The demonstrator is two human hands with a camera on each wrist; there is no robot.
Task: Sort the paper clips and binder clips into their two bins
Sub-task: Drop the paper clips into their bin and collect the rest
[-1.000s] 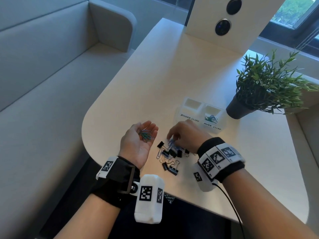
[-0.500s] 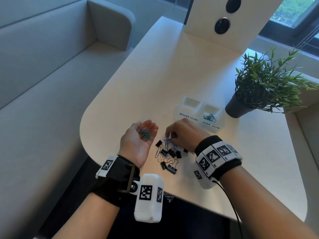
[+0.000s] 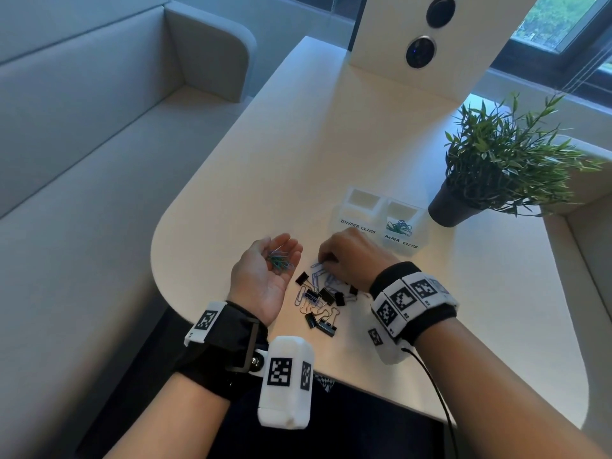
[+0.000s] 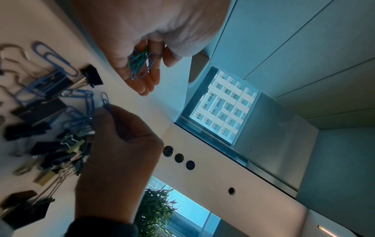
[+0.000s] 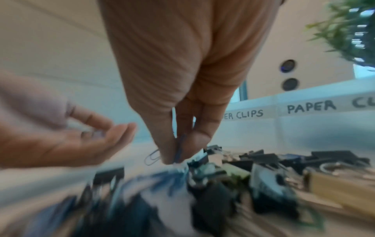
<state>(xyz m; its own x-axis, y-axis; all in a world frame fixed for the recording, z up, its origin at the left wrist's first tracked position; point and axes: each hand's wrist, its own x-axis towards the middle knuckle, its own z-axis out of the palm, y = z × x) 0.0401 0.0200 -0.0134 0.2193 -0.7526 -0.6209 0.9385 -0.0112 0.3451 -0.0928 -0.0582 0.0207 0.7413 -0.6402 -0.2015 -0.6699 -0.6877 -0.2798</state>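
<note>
Barely shifted, right hand [image 3: 354, 256] pinches a paper clip [image 5: 179, 150] over the pile [image 3: 319, 301].

Blue paper clips [image 3: 319, 279] and black binder clips [image 3: 323, 323] lie mixed before two labelled bins [image 3: 377, 223].

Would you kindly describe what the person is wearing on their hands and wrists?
Both hands are bare. The left wrist carries a black strap with a buckle, a white tag and a white marker-printed camera box. The right wrist carries a black band wrapped in white marker squares, trailing a black cable.
</note>
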